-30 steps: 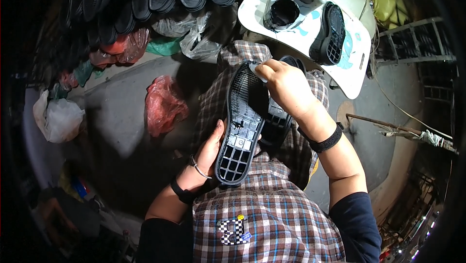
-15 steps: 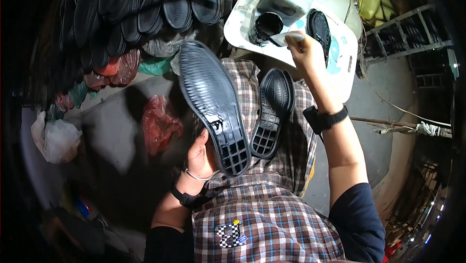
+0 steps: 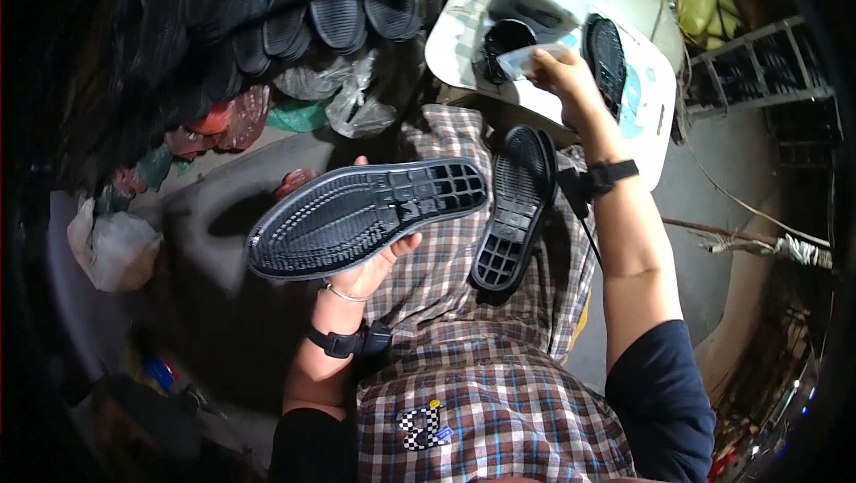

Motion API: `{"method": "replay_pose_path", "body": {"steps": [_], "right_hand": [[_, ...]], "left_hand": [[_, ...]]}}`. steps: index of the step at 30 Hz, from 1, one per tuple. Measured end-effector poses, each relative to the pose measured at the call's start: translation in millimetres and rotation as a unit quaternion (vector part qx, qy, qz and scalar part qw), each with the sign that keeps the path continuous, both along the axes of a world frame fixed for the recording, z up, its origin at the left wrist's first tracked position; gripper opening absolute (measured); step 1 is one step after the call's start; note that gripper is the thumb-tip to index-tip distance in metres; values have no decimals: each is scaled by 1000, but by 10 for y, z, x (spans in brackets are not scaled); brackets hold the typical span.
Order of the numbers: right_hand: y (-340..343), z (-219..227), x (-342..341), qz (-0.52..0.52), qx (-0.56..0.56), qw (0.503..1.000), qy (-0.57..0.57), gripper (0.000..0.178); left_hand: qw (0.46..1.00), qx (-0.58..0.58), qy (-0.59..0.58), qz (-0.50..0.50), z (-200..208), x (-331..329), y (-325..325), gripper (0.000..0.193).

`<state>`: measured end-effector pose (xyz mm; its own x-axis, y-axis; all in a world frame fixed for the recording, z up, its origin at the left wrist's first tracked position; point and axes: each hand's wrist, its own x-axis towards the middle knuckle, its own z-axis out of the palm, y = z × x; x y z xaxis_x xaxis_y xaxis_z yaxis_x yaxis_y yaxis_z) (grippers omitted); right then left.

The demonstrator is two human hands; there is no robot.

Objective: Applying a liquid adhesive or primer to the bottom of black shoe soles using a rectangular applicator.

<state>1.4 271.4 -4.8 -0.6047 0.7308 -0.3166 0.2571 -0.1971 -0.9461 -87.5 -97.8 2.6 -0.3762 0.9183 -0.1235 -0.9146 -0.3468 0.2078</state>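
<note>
Since half a second ago, the black shoe sole point(image 3: 366, 215) in the left hand point(image 3: 374, 264) has swung from nearly upright to lying almost level, tread side up, toe end pointing out to the person's left. That hand is cupped under the sole's heel half, fingers closed around its edge, a thin bangle and a dark wrist strap just behind it. Just to the right of this hand, a second black sole point(image 3: 514, 206) rests tread up on the checked cloth point(image 3: 473, 376) over the lap, touching neither hand. Farther out, the right hand point(image 3: 562, 73) reaches onto a white board point(image 3: 655, 117), fingers pinched shut on a small pale object point(image 3: 526, 57) beside a round black pot point(image 3: 504, 37). Another black sole point(image 3: 606, 50) lies just right of that hand. Beyond, more dark soles point(image 3: 339, 10) hang in a row.
</note>
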Motion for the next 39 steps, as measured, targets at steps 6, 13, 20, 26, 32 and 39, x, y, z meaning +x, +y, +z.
{"method": "replay_pose_path", "body": {"steps": [6,13,20,26,32,39], "right_hand": [[-695,497,409,89,-75,977,177,26],[-2120,947,346,340,403,815,239,25],[-2218,810,244,357,545,731,203,26],[-2556,957,303,403,507,715,264,31],[-2251,875,308,356,544,738,182,29],[-2002,838,338,334,513,781,122,35]], "left_hand": [[988,-14,155,-14,59,38,109,72],[997,-60,-57,2,59,10,23,70],[992,-8,-123,3,205,89,5,61],[995,-68,-72,13,328,141,-27,59],[995,-23,-100,15,192,139,-19,58],[995,-78,-59,2,313,162,40,63]]}}
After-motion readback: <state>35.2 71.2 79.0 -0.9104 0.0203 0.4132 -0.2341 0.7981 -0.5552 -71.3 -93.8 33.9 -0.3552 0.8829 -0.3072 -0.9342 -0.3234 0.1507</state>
